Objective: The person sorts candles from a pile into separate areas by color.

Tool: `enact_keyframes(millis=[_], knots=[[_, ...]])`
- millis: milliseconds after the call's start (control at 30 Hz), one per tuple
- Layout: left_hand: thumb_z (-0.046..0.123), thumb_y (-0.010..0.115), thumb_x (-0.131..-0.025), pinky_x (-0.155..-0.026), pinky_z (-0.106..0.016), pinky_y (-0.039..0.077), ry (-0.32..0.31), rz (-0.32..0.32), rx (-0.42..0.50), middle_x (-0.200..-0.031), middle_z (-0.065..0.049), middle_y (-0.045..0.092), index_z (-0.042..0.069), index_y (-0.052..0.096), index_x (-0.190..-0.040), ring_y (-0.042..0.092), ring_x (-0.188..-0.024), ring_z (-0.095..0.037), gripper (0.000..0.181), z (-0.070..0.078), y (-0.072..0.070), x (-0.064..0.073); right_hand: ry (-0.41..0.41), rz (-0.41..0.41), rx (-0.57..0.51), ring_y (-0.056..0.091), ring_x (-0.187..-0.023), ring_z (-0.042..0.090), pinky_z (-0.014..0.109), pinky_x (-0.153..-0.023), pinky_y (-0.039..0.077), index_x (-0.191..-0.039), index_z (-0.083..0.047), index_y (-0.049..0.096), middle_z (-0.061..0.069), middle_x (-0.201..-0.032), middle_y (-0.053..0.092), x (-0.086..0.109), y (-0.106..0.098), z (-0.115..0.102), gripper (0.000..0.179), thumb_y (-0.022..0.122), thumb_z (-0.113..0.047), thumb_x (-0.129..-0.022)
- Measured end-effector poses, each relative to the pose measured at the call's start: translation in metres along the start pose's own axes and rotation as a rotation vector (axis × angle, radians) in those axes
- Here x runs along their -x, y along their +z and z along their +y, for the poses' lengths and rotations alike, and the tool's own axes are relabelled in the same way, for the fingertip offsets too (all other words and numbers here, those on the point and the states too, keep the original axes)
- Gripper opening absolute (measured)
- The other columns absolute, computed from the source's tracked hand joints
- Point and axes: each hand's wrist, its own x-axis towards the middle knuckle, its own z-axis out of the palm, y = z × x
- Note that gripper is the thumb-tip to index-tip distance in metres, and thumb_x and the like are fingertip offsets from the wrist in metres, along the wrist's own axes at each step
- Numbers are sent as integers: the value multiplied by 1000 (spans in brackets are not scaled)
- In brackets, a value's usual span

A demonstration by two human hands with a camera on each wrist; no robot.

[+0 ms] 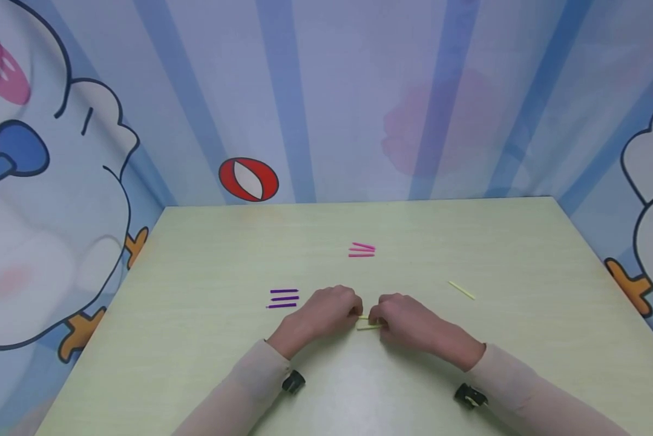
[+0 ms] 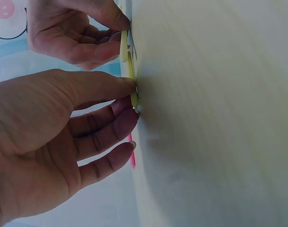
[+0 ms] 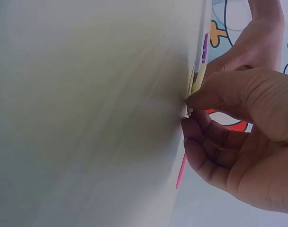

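Note:
In the head view my left hand (image 1: 331,310) and right hand (image 1: 410,321) are close together over the table, knuckles up. Between them lie two thin yellow candles, roughly parallel: the farther candle (image 1: 364,317) spans from hand to hand, while the nearer candle (image 1: 367,328) runs under my right fingers. The left wrist view shows my left thumb and fingertips pinching the end of one yellow candle (image 2: 130,66) low at the tabletop. My right thumb and forefinger pinch the other yellow candle (image 3: 199,78), seen in the right wrist view, right at the table surface.
Three purple candles (image 1: 284,298) lie in a row left of my left hand. Farther back are three pink candles (image 1: 362,249), one slanted. A single yellow candle (image 1: 461,290) lies to the right. The pale table (image 1: 223,242) meets a printed curtain (image 1: 348,91) at the back.

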Motion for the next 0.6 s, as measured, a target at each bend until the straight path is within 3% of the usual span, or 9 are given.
enact_keyframes(millis=[467,600], knots=[[5,67,-92,-62,-22,42,1,-2,10,-72,7,57,13,74,-82,47,-68,-9,15,0,0,-1,-1,-2,-34,50,-70,8,25,-66,47,-89,-6,76,-2,-77,60,2,-2,3,28,63,15,-74],[4,67,-92,-61,-22,41,1,-2,12,-71,7,56,13,73,-82,46,-67,-8,15,-1,1,-1,-13,-3,-16,60,-75,12,27,-70,51,-94,-5,77,0,-82,65,3,-2,3,30,65,14,-75]])
